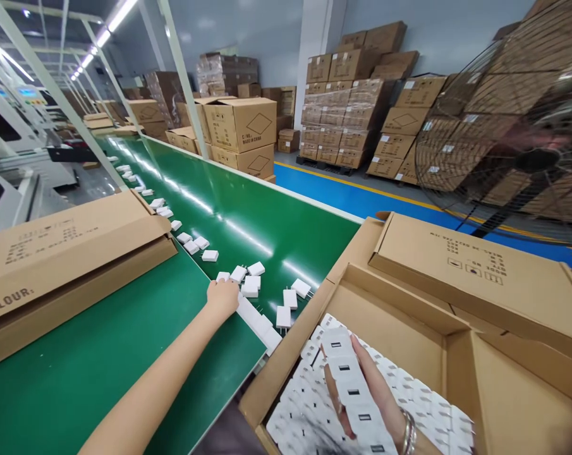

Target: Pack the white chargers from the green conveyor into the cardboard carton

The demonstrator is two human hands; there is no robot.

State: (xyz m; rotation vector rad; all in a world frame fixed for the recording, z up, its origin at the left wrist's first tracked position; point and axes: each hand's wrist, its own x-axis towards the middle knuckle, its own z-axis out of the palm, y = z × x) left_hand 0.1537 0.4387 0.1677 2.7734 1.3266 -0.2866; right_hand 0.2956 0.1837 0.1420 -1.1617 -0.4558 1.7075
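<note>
My right hand (378, 388) is closed around a row of several white USB chargers (353, 393), their USB ports facing up. It is above an open cardboard box (392, 297) where many white chargers (421, 395) stand packed with their metal prongs up. At the near edge of the green conveyor belt (248, 227), my left hand (223, 297) has its fingers curled over a white charger (222, 276). Beside that hand, more chargers form a line (256, 319) along the edge. Loose chargers (250, 286) lie just beyond it on the belt.
A closed cardboard carton (77, 253) lies on the green surface at left. The box's folded flap (475, 278) stands at right. A large caged fan (536, 158) is beyond it. Stacked cartons (241, 126) stand behind the belt, and more chargers (157, 203) trail along its far length.
</note>
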